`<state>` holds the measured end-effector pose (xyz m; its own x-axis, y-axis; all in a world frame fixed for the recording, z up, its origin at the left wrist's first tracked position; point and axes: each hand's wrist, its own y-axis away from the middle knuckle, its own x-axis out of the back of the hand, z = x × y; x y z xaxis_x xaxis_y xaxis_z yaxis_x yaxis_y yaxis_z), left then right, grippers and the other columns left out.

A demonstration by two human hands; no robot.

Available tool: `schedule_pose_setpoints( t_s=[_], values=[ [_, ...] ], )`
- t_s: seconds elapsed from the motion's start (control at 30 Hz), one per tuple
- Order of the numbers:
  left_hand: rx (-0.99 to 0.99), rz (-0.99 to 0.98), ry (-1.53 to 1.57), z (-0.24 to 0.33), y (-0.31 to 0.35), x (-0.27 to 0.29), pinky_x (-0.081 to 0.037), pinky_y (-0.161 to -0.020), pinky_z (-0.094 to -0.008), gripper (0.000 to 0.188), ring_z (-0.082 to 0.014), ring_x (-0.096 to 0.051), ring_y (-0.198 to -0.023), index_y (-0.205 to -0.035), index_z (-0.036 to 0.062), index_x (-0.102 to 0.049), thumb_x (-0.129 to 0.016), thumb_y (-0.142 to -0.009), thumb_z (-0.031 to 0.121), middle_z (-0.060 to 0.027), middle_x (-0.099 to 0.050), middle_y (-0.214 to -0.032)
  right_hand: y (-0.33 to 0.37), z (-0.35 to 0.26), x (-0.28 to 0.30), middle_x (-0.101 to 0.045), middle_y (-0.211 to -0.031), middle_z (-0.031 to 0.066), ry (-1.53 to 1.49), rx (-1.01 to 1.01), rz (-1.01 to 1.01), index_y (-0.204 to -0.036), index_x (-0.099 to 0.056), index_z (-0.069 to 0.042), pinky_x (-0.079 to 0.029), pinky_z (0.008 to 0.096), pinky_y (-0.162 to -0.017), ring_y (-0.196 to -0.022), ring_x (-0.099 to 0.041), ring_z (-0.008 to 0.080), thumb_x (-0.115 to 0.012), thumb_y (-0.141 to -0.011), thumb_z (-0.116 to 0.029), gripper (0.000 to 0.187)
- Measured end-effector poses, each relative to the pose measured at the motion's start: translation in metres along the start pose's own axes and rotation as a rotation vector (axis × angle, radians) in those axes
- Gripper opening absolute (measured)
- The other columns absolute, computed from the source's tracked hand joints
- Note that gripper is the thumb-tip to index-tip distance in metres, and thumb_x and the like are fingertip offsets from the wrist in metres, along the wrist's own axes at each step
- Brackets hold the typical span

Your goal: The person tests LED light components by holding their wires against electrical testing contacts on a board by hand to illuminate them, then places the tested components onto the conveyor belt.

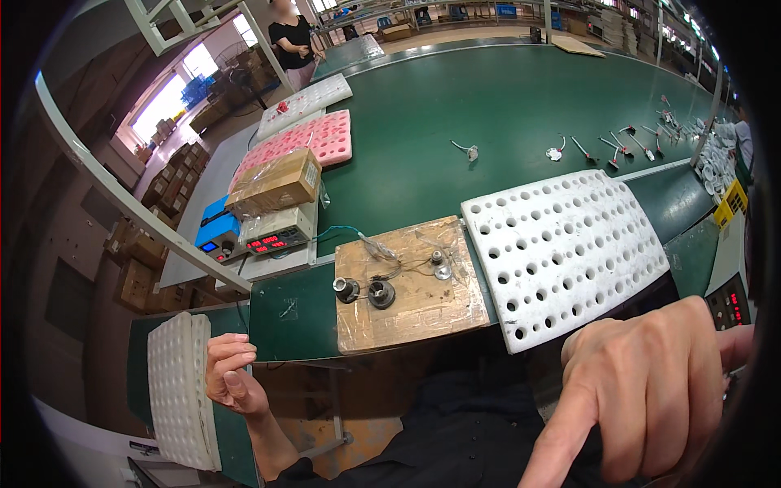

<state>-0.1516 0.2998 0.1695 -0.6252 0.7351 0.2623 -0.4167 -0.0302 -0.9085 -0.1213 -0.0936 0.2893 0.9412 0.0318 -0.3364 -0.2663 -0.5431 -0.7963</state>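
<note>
My left hand (234, 376) is raised at the lower left, beside a stack of white foam trays (172, 390). Its fingers bend loosely, and nothing shows in them. Large and close at the lower right is my right hand (651, 382), back of the hand toward me. One finger stretches toward the bottom edge, apart from the other bent ones; I see nothing held there. Beyond that hand lies a white foam tray (569, 252) with rows of holes. Left of it, a taped cardboard sheet (439, 313) carries two black round sockets (381, 294), a small metal piece (442, 270) and thin wires.
A power supply (278, 230) with red digits stands at left, under a cardboard box (275, 183) and beside a blue device (218, 229). Pink foam (325, 138) lies behind. Several wired parts (614, 148) dot the green table (407, 106). A person (291, 41) stands far left.
</note>
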Motion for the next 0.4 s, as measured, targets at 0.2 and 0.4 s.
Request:
schedule_pose_setpoints(
  t_s=[0.2, 0.4],
  values=[
    [0.012, -0.001, -0.001, -0.001, 0.001, -0.002, -0.049, -0.077, -0.0371, 0.039, -0.0269, -0.063, -0.085, -0.082, 0.0014, -0.065, -0.046, -0.101, 0.029, -0.0113, -0.065, -0.08, -0.001, 0.025, -0.013, -0.049, -0.061, 0.0025, -0.029, 0.243, 0.225, -0.052, -0.061, -0.008, -0.057, 0.0667, -0.074, -0.052, -0.048, 0.0127, -0.066, -0.077, 0.003, 0.028],
    [0.011, -0.018, 0.001, -0.001, 0.002, -0.003, -0.049, -0.077, -0.037, 0.039, -0.0269, -0.063, -0.085, -0.082, 0.002, -0.066, -0.045, -0.101, 0.03, -0.0113, -0.065, -0.08, -0.028, -0.001, 0.017, -0.055, -0.068, 0.0036, 0.088, 0.031, -0.221, -0.055, -0.065, -0.007, -0.054, 0.0709, -0.078, -0.057, -0.052, 0.015, -0.063, -0.088, -0.009, 0.033]
  ],
)
